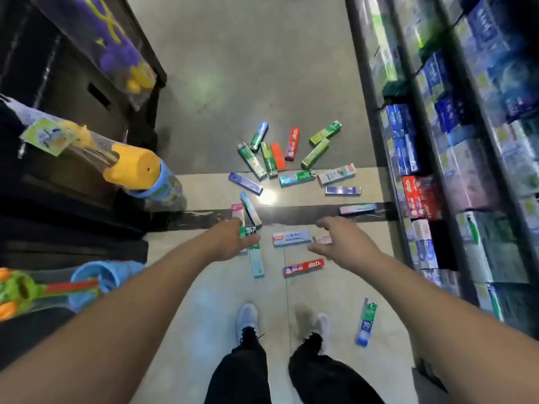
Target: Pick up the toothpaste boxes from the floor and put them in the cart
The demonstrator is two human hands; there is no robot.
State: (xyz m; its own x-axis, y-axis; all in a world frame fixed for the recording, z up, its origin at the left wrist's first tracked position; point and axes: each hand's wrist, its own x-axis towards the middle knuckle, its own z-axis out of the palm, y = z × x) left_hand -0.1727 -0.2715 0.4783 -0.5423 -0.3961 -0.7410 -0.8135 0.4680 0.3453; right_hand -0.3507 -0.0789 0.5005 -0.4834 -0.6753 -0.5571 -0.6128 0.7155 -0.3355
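Several toothpaste boxes lie scattered on the aisle floor ahead of my feet. My left hand (230,240) hangs open above a pale green box (256,262) and a pink-and-white box (238,212), holding nothing. My right hand (341,239) is spread open next to a small pink box (323,239), just right of a light blue box (291,238). A red box (303,267) lies below the blue one. A blue-and-green box (366,322) lies alone by my right foot. No cart is in view.
Shelves (455,158) packed with toothpaste run along the right. On the left, a dark display (58,91) holds toys, with a yellow-capped bottle (137,170) sticking into the aisle. A pile of green and red boxes (271,156) lies farther ahead. My shoes (248,319) stand on pale tiles.
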